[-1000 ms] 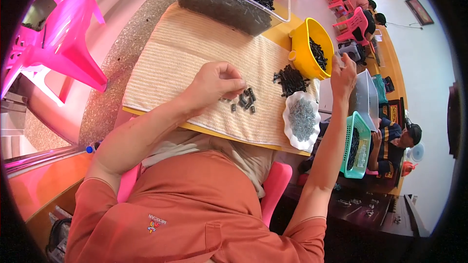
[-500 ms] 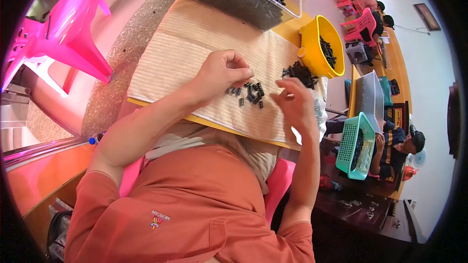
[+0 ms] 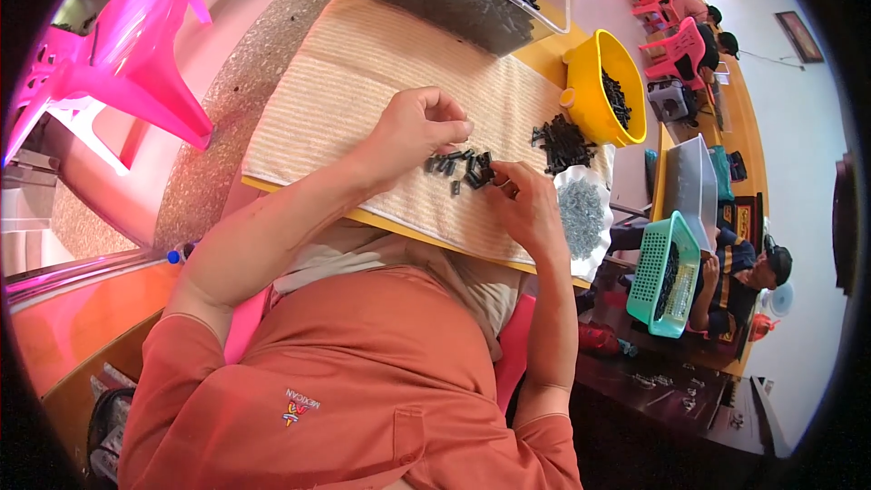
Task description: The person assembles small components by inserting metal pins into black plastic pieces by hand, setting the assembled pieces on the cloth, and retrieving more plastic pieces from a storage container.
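Observation:
My left hand (image 3: 413,136) hovers over the far-left side of a loose group of small black plastic parts (image 3: 455,170), thumb and index finger pinched together. Whatever they hold, if anything, is too small to make out. Down at the right edge of that group, my right hand (image 3: 528,210) has its fingertips closed on a small black plastic part (image 3: 487,172). All this lies on a striped cream towel (image 3: 336,82) spread over the table. Beyond my right hand sits a darker heap of black parts (image 3: 566,143). A white scalloped dish (image 3: 599,249) holds many tiny clear pieces (image 3: 579,210).
A clear plastic box (image 3: 435,9) full of black parts stands at the far edge. Next to it is a yellow bin (image 3: 586,82) of black parts. Pink plastic chairs (image 3: 136,45) are at left. Rightward, a person (image 3: 739,268) sits by a green basket (image 3: 649,272).
My right hand has come down and slightly left, from above the towel onto the black parts. The white dish shows more fully now. My left hand stays nearly in place.

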Action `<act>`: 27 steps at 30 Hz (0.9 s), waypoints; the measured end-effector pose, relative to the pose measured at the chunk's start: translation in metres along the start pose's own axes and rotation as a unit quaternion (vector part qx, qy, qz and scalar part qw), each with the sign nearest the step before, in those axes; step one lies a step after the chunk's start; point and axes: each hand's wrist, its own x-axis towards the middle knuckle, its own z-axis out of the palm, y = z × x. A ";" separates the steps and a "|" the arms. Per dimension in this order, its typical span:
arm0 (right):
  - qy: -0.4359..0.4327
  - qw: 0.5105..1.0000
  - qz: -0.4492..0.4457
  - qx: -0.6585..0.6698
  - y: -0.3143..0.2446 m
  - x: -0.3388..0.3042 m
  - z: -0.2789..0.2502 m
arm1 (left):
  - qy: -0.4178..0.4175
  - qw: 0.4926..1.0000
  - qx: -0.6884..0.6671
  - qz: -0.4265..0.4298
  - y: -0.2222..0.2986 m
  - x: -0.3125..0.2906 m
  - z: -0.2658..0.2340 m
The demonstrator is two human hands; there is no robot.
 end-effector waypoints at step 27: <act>0.089 0.994 -0.063 0.004 0.001 0.010 0.013 | 0.012 1.000 0.007 0.004 0.003 0.005 -0.008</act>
